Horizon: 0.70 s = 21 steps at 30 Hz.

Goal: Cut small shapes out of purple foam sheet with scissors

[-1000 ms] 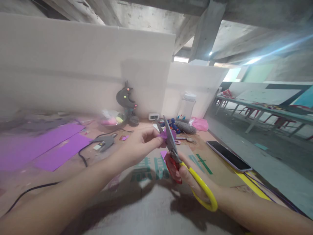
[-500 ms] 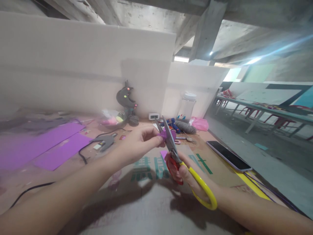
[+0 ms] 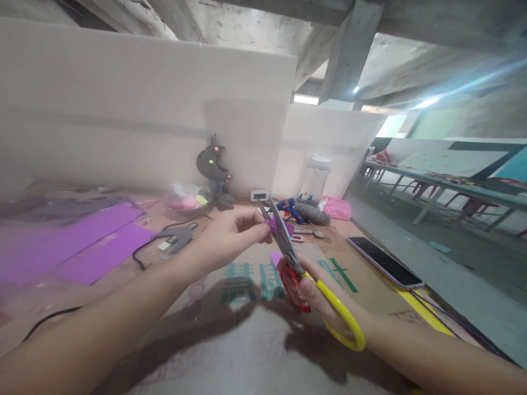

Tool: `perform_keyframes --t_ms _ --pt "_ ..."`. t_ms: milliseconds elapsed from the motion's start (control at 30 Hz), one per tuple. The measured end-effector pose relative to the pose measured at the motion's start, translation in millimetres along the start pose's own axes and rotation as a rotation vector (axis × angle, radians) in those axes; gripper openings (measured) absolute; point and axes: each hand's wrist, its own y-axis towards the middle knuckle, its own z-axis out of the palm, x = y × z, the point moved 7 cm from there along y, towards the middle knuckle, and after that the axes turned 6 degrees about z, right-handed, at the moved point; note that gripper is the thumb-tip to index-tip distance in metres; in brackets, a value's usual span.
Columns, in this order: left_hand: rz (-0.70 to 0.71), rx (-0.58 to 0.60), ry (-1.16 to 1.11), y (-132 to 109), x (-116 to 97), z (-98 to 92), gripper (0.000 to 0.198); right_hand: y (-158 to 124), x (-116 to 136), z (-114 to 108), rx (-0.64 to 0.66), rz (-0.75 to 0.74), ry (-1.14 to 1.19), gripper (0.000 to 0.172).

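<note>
My left hand (image 3: 242, 233) pinches a small piece of purple paper (image 3: 287, 226) between thumb and fingers. My right hand (image 3: 307, 285) is wrapped round the handles of a pair of scissors (image 3: 282, 237), with one yellow loop and one red. The blades stand slightly apart and cross the purple piece just right of my left fingertips. Below them, another purple scrap (image 3: 275, 257) lies on the printed cardboard (image 3: 251, 323). Part of the held piece is hidden behind the blades and my fingers.
Purple sheets (image 3: 111, 249) lie at left beside a grey glue-gun-like tool or cutter (image 3: 183, 237) and a black cord. A dark crescent ornament (image 3: 209, 162), white timer (image 3: 259, 195), clear bottle (image 3: 316, 178) and grey yarn (image 3: 313, 213) stand behind. A phone (image 3: 385, 260) rests at right.
The scissor blades and the purple piece have shifted slightly left, and my left hand has moved a little left with them. The blades' opening looks slightly narrower.
</note>
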Motion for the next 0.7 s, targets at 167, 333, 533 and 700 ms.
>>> perform_keyframes --t_ms 167,333,533,700 --pt "0.009 0.017 0.060 1 0 -3.2 0.022 1 -1 1 0.010 0.046 0.050 0.053" --pt "0.016 0.036 0.114 3 3 -7.4 0.025 2 0 -1 -0.012 0.084 0.020 0.057" --pt "0.025 0.046 0.192 2 1 -12.0 0.030 4 1 -4 -0.034 0.101 -0.008 0.059" --pt "0.025 0.037 0.245 3 1 -13.7 0.033 4 0 -6 -0.033 0.097 -0.035 0.055"
